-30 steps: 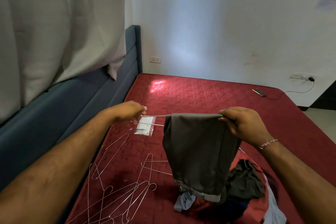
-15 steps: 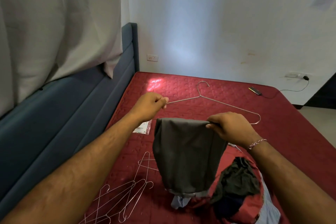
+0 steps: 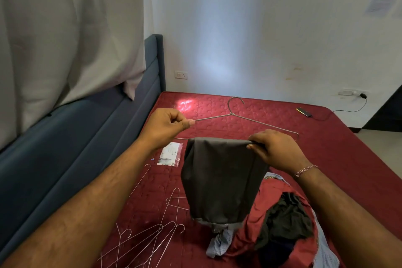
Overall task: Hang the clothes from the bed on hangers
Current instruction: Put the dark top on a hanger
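Observation:
A wire hanger [image 3: 250,118] is held up over the red bed [image 3: 326,143], its hook pointing up. My left hand [image 3: 167,125] pinches the hanger's left end. Folded grey trousers [image 3: 221,178] drape over the hanger's bottom bar and hang down. My right hand [image 3: 275,148] grips the trousers' top fold together with the bar near the hanger's right end. A pile of clothes [image 3: 282,230], red, dark and light blue, lies on the bed below my right arm.
Several spare wire hangers [image 3: 152,239] lie on the bed at the lower left. A small clear packet [image 3: 170,154] lies beyond them. A phone [image 3: 304,112] on a cable rests at the far right. A blue headboard [image 3: 76,141] and white curtain [image 3: 65,28] stand left.
The hanger has tipped up from flat and edge-on, so its hook now stands above the trousers. Both hands keep their grips.

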A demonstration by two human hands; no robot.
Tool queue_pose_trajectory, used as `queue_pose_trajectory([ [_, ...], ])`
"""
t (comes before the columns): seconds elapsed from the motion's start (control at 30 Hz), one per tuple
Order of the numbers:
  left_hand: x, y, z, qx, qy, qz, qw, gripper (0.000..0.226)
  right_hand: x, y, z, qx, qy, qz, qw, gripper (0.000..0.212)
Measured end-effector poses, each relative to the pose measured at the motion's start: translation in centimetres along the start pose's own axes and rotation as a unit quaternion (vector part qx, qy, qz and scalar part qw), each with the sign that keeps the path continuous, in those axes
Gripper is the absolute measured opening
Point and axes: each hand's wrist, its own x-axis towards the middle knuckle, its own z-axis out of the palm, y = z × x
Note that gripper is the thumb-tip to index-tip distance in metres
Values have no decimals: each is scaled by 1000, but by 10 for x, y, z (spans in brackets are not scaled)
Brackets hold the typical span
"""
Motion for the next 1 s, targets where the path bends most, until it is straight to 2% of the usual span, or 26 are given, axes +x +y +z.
queue_pose_trajectory([
  [0.07, -3, -1, -3, -15, 17, -11, 1000, 28, -3, -5, -2, 9, 55, -7, 998, 26],
  [0.17, -9, -4, -8, -25, 30, -49, 998, 27, -11, -32, -4, 7, 161, 35, 986, 32],
  [0.23, -18, -4, -7, -53, 25, -89, 994, 21, -16, -64, -1, 80, 192, 57, 976, 30],
  [0.3, -30, -1, 1, -99, 17, -128, 987, 21, -17, -100, 3, 227, 173, 90, 954, 31],
  [0.33, -38, 3, 7, -125, 12, -147, 981, 22, -14, -118, 6, 318, 149, 120, 929, 33],
  [0.43, -67, 18, 33, -192, -2, -180, 965, 24, 2, -162, 9, 533, 70, 209, 817, 27],
  [0.5, -84, 24, 52, -215, 3, -176, 961, 29, 13, -181, 8, 580, 78, 259, 769, 17],
  [0.6, -103, 27, 71, -238, 18, -168, 957, 34, 18, -191, 4, 599, 102, 307, 732, 17],
  [0.7, -110, 30, 66, -251, -17, -142, 957, 29, 11, -188, 1, 617, 101, 301, 720, 21],
  [0.77, -108, 25, 57, -236, -21, -122, 964, 27, 5, -182, 0, 606, 98, 277, 740, 24],
  [0.87, -100, 0, 35, -145, 71, -86, 983, 25, -3, -166, -3, 581, 57, 228, 779, 23],
  [1.0, -109, -26, -8, 51, 211, -73, 973, 40, -17, -136, -20, 589, -89, 81, 799, 25],
])
